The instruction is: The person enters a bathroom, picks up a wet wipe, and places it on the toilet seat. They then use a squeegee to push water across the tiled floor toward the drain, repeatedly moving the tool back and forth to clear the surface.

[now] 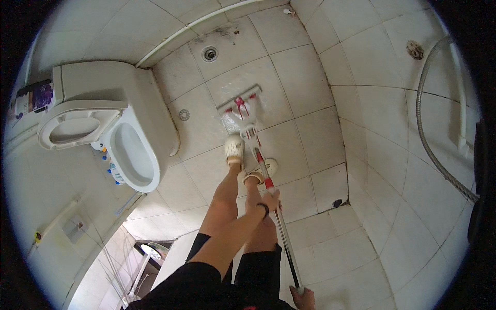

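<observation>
A sponge mop (pixel 241 106) with a white and red head lies against the wet floor tiles, its long pole running back toward me. My left hand (pixel 269 200), a dark band on its wrist, is closed around the middle of the pole, just behind a red collar. Lower down, my right hand (pixel 302 298) grips the pole's near end at the bottom edge of the view. Both my feet, in cream clogs (pixel 234 146), stand just behind the mop head, the right one partly hidden by the pole.
To the left stands a toilet (pixel 135 155) with its lid raised, bottles (pixel 114 173) beside it. A floor drain (pixel 210 53) lies beyond the mop, a smaller drain cover (pixel 184 114) near the toilet. A metal shower hose (pixel 424 129) hangs along the right tiled wall (pixel 380 111).
</observation>
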Demonstrator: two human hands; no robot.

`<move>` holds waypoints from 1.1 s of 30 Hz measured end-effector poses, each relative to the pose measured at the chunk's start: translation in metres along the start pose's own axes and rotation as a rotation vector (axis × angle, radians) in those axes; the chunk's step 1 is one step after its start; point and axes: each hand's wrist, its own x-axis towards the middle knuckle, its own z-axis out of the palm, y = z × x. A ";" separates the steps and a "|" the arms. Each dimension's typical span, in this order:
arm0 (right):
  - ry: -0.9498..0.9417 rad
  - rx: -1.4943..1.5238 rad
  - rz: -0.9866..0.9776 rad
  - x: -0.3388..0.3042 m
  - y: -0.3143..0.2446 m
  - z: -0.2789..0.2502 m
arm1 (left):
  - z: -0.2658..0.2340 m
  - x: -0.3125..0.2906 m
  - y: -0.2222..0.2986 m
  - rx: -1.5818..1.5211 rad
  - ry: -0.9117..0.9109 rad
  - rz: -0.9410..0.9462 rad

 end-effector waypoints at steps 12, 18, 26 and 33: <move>0.005 -0.100 -0.061 0.001 -0.226 -0.044 | -0.177 0.106 0.087 -0.323 0.160 0.028; -0.049 -0.091 0.022 -0.016 -0.265 -0.047 | -0.205 0.096 0.102 -0.465 0.145 0.068; -0.110 -0.110 -0.041 -0.030 -0.262 -0.074 | -0.211 0.082 0.128 -1.010 0.016 -0.164; -0.155 0.016 0.023 -0.074 -0.120 -0.152 | -0.070 0.019 0.121 -0.992 -0.118 -0.292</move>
